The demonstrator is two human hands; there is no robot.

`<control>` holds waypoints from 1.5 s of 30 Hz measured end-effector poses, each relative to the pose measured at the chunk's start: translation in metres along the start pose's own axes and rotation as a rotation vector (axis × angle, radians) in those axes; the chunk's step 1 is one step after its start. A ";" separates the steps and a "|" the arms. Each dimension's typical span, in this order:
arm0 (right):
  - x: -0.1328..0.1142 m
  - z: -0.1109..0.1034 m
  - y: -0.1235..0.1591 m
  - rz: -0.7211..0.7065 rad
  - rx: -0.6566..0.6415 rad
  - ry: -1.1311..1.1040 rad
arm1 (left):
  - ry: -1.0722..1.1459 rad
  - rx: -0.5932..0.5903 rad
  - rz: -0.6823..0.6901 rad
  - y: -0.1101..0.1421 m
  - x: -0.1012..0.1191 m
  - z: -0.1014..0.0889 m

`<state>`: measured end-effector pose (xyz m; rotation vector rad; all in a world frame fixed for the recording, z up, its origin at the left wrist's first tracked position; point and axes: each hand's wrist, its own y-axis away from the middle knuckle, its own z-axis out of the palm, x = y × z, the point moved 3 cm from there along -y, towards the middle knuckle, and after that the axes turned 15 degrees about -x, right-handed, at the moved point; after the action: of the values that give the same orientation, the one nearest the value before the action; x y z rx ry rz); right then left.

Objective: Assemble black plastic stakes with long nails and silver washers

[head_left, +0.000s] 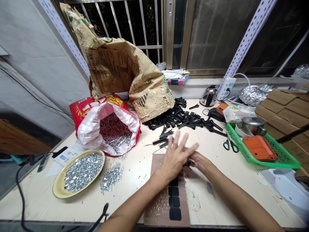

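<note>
My left hand [177, 154] lies with fingers stretched out and spread, over the top of my right hand [199, 160], above a brown board [159, 199] with black pads in a row. My right hand is closed on a small dark part, mostly hidden under the left hand. Just beyond the fingers lie a few black parts with metal pins [160, 141]. A big heap of black plastic parts [183, 117] spills from under a torn brown paper sack [125, 67].
A red and white bag of nails [113, 129] stands at left. A yellow plate of small silver nuts [79, 172] sits near it, with loose nuts [111, 175] beside. Scissors [229, 143], a green basket [287, 159], a kettle [209, 95] and cardboard boxes [285, 106] are at right.
</note>
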<state>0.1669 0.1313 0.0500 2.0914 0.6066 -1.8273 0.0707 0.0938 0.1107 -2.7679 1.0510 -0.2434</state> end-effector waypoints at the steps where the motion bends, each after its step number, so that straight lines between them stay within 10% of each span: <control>1: -0.001 0.006 0.007 -0.015 0.027 0.043 | 0.017 -0.006 0.042 0.001 0.012 -0.001; 10: -0.031 0.004 0.028 0.194 -0.126 -0.270 | 0.087 -0.107 -0.116 0.066 0.037 -0.012; 16: -0.028 0.012 0.028 0.203 -0.113 -0.040 | -0.038 -0.026 -0.807 0.187 -0.044 -0.012; 20: -0.022 0.026 0.026 0.144 -0.128 0.372 | -0.141 -0.050 -0.983 0.232 -0.087 -0.012; 26: -0.025 0.051 0.030 0.092 -0.205 0.743 | -0.278 -0.199 -0.966 0.214 -0.114 0.007; 37: -0.028 0.065 0.048 0.065 -0.253 0.696 | -0.289 -0.262 -0.915 0.206 -0.129 0.015; 45: -0.043 0.072 0.036 -0.164 -0.203 0.646 | -0.008 0.032 -0.906 0.207 -0.125 0.004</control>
<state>0.1177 0.0602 0.0799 2.5308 1.0883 -1.0620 -0.1535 0.0253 0.0503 -2.9961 -0.2752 -0.3421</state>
